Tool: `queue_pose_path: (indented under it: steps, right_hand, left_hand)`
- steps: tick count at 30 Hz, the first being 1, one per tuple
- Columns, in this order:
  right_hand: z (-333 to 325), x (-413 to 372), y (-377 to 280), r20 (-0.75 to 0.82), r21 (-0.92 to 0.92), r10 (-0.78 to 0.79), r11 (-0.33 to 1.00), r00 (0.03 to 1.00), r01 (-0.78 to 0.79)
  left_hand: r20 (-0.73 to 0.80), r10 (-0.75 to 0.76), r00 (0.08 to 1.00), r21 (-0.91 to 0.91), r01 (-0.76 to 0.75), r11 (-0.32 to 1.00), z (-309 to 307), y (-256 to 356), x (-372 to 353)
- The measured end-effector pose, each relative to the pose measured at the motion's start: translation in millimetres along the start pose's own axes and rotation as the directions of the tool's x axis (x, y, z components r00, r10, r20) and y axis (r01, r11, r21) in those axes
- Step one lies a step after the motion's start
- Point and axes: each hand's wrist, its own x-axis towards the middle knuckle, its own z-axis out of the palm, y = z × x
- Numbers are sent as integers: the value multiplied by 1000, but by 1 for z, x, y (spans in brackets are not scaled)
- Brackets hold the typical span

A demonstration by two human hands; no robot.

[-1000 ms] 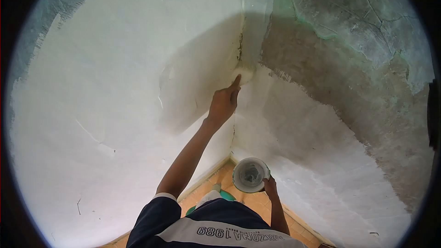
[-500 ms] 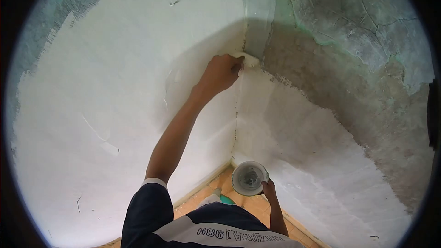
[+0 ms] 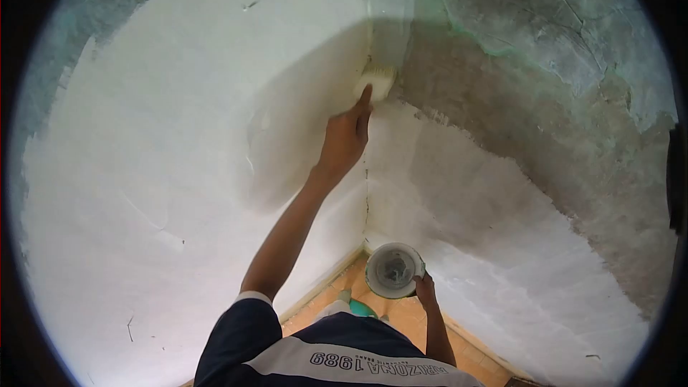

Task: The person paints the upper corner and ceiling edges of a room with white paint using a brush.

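My left hand [image 3: 345, 137] is closed on a wide, pale-bristled paintbrush [image 3: 378, 80], with the index finger stretched along it. The bristles press against the wall corner, at the upper edge of the white coating [image 3: 193, 115]. Lower down, my right hand [image 3: 425, 289] grips the side of a round, pale paint bucket [image 3: 373, 272]. Greyish-white paint [image 3: 396, 269] shows in the bucket's bottom. The brush handle is hidden by my left hand.
Bare grey-green wall [image 3: 502, 93] with cracks lies above the white area on the right. A nail [image 3: 249, 6] sticks out of the left wall. Below, orange floor tiles [image 3: 401, 319] and a green object [image 3: 362, 308] show near my feet.
The brush has turned so its bristles point up the corner, and my left hand has dropped below it with the index finger extended. The bucket has shifted slightly right and up in view.
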Motion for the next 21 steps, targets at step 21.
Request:
queue_pose_path:
  steps: [21]
  right_hand:
    - [7, -47, -53, -166, 170, -29, 984, 986, 58]
  left_hand:
    - [698, -417, 582, 18, 568, 823, 25, 4, -274]
